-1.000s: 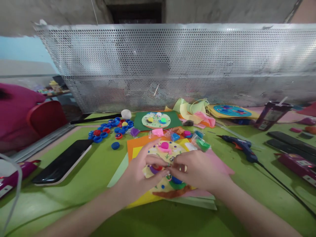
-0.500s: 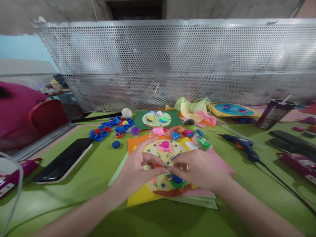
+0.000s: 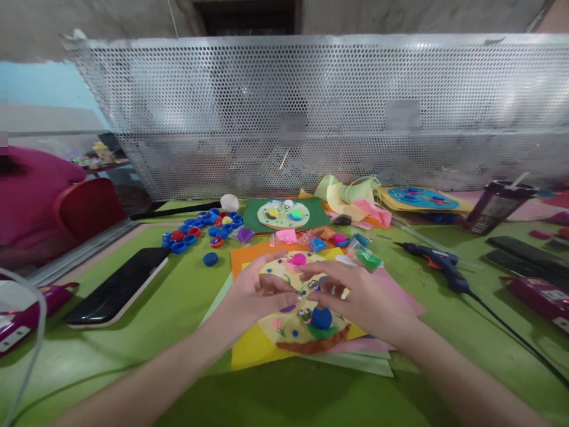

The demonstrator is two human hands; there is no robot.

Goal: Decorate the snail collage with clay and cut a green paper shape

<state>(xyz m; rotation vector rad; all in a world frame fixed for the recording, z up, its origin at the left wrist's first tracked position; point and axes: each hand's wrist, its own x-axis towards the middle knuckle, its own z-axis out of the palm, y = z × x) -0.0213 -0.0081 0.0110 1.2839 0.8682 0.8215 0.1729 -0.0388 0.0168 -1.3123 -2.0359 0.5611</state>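
Note:
A cream round craft picture (image 3: 271,329) lies in front of me, decorated with clay shapes and bottle caps. My left hand (image 3: 258,290) hovers over its left half, thumb and forefinger together at the tips; whatever is between them is too small to make out. Over the right half my right hand (image 3: 351,290) has its fingers curved and apart, holding nothing I can see. Below the fingertips a blue bottle cap (image 3: 322,318) sits on green clay, beside a small green head with googly eyes (image 3: 304,315). A pink cap (image 3: 297,260) shows at the top. Brown clay (image 3: 313,346) edges the bottom.
Bottle caps (image 3: 191,231) cluster at the back left, near a phone (image 3: 120,287). Bagged clay (image 3: 368,258) lies behind the picture, with another craft picture (image 3: 283,222) beyond. A glue gun (image 3: 431,258) and a tumbler (image 3: 500,204) stand right. A perforated metal screen (image 3: 249,89) closes the back.
My right hand has lifted up and away from the left fingertips, its fingers spreading. The blue cap and googly-eyed head are now more exposed. My left hand has barely moved.

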